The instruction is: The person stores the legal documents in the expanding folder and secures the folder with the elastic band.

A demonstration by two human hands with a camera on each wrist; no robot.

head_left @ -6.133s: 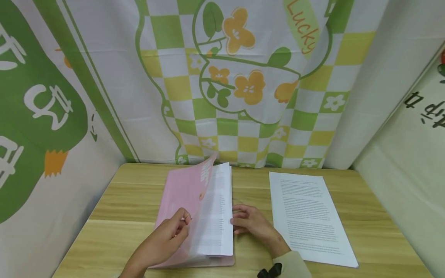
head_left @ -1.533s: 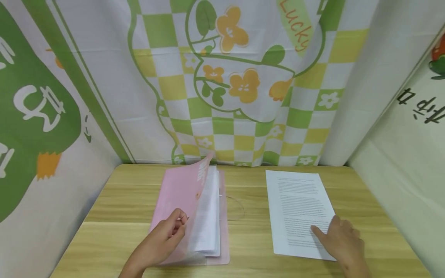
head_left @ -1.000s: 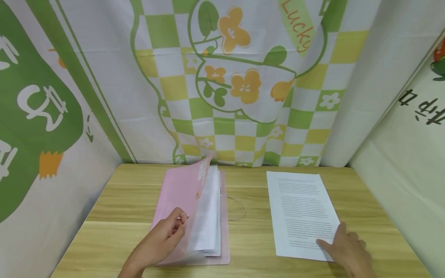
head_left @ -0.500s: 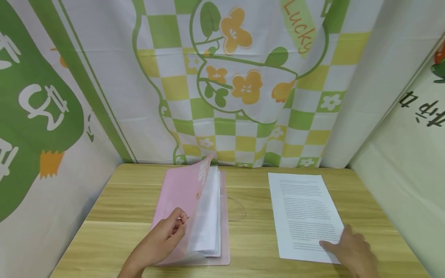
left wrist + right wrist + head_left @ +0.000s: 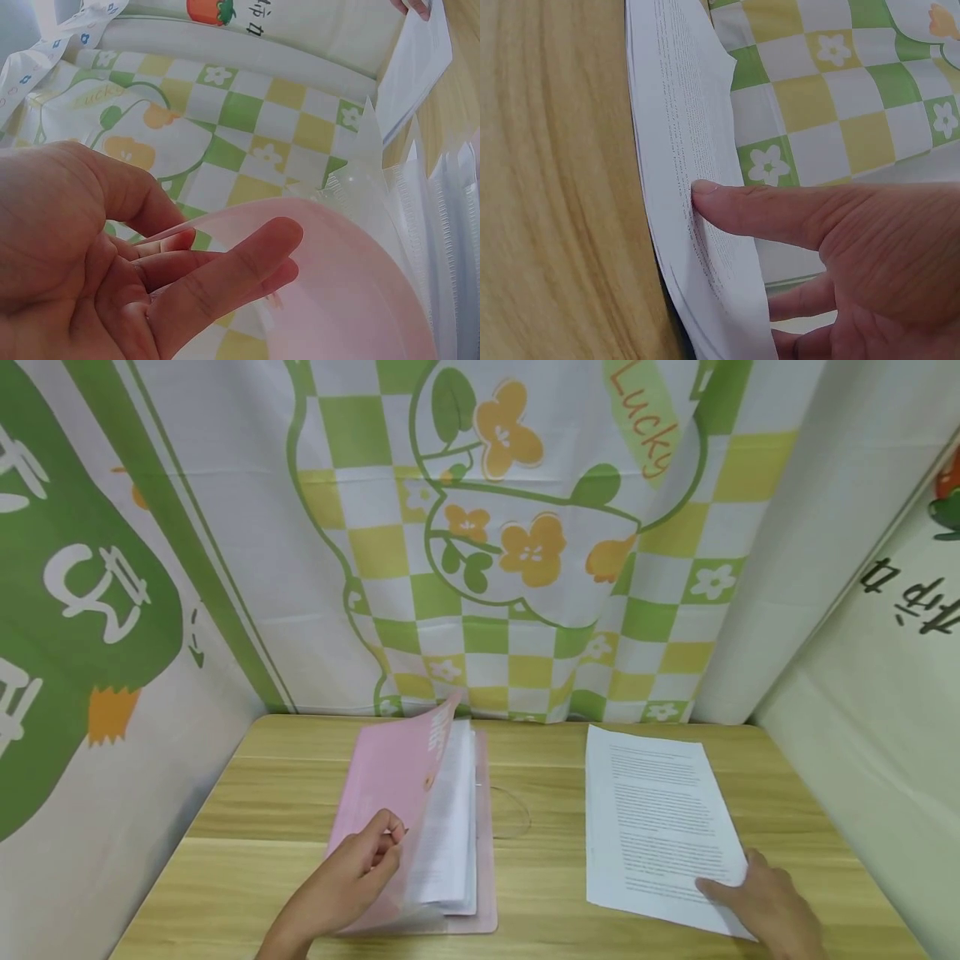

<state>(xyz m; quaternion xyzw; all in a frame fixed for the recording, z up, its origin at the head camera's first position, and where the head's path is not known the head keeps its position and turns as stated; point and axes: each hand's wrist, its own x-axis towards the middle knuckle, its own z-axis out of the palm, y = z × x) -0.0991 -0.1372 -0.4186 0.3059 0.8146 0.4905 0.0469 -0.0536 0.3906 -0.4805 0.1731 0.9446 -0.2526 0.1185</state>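
A pink translucent folder (image 5: 378, 768) lies at the left of the table, its front cover raised and bowed. My left hand (image 5: 352, 872) holds the cover's free edge between curled fingers; the left wrist view shows the pink cover (image 5: 337, 270) running behind the fingers. White papers and clear sleeves (image 5: 446, 835) sit inside the folder. On the right, my right hand (image 5: 772, 902) grips the lower right edge of a stack of printed paper (image 5: 660, 818). In the right wrist view the thumb presses on the printed face of the paper (image 5: 682, 150), and the other fingers are behind it.
A thin elastic loop (image 5: 527, 814) sticks out from the folder's right edge onto the wooden table (image 5: 540, 877). Behind the table hangs a checked, flowered curtain (image 5: 487, 643). Printed cloth walls (image 5: 885, 710) close in both sides.
My right hand has left the folder's papers and moved to the right-hand stack, now gripping it. The stack has shifted right and tilted slightly. My left hand keeps its hold on the cover.
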